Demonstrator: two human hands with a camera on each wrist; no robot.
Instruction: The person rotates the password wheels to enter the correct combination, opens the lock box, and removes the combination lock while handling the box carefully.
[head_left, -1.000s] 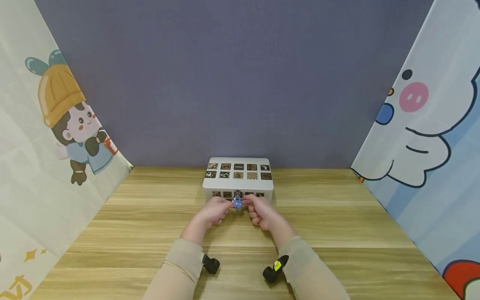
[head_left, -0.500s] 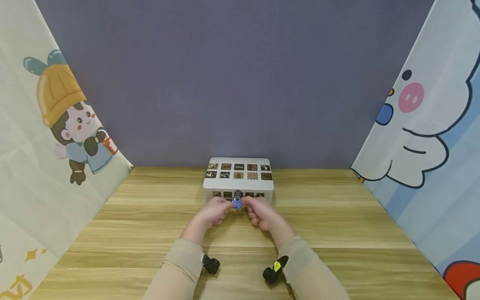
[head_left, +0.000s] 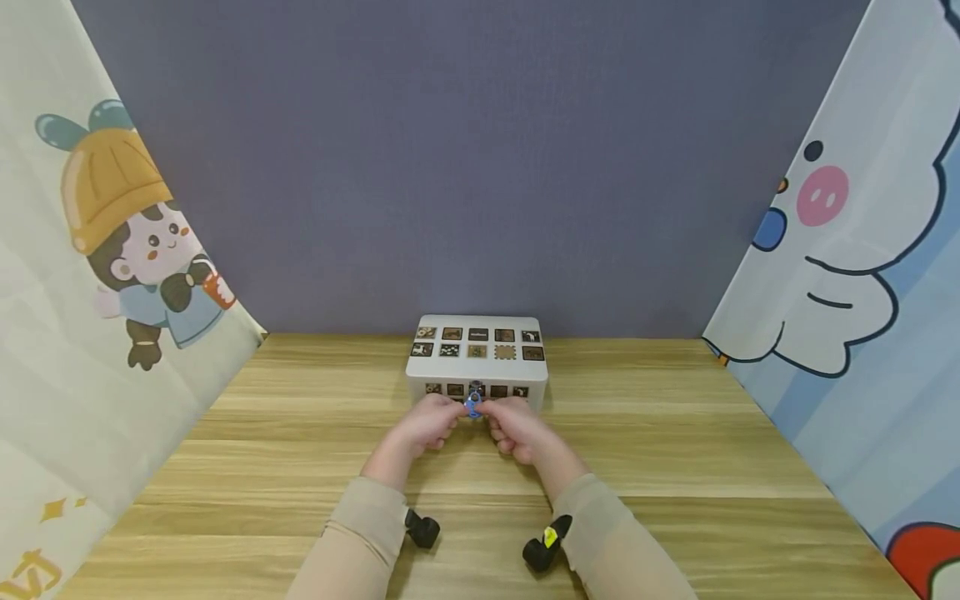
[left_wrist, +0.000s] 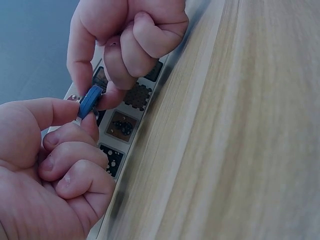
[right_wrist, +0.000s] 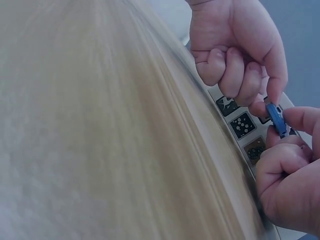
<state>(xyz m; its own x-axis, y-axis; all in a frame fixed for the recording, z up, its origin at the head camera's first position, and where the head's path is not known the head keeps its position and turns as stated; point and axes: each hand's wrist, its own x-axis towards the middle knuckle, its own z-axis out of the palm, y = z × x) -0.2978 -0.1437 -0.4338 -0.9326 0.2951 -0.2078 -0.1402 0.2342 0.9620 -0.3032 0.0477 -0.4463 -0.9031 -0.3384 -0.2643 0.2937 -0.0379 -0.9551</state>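
Note:
A small blue padlock (head_left: 472,406) hangs by its shackle at the front clasp of a white box (head_left: 450,367) with square picture prints. From the left, the thumb and index finger of my left hand (head_left: 430,422) pinch the padlock's body. My right hand (head_left: 522,430) pinches it from the other side, its fingertips covering part of the body. In the left wrist view, the blue padlock (left_wrist: 90,102) shows edge-on between both sets of fingertips. The other fingers of each hand are curled into the palm. Much of the padlock's face is hidden.
The box stands at the back of a wood-grain table (head_left: 637,433), near a dark grey-blue panel (head_left: 480,167). Cartoon-printed cloths hang at the left (head_left: 45,292) and right (head_left: 885,333). Small black wrist cameras sit on both sleeves.
My right hand has shifted slightly left, its fingertips now overlapping more of the padlock. The left hand and the box have stayed in place.

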